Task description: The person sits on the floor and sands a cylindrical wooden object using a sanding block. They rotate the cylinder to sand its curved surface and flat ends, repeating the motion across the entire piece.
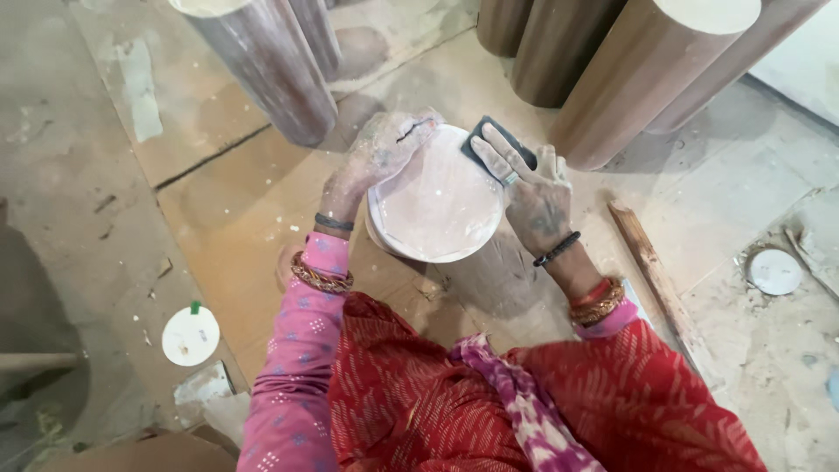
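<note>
- Hands dusted with pale powder work the flat end of an upright round post (434, 203), seen from the head camera looking straight down.
- Left hand (377, 156) curls over the far-left rim of the post top, its grip closed on the edge, apparently to steady the post.
- Right hand (530, 190) presses a dark sanding block (491, 140) against the upper-right rim, fingers laid flat over it and grip closed on the block, which sits partly off the edge.
- The post stands on the dusty floor (218, 201) just in front of the person's knees, close enough for both hands to reach it.
- More posts of the same kind (603, 70) stand grouped beyond, another (271, 70) to the upper left, all well within the workspace.
- A wooden strip (651, 267) lies on the floor to the right; a white round lid (190, 336) with a green tab lies to the left, another pale disc (774, 272) at far right.
</note>
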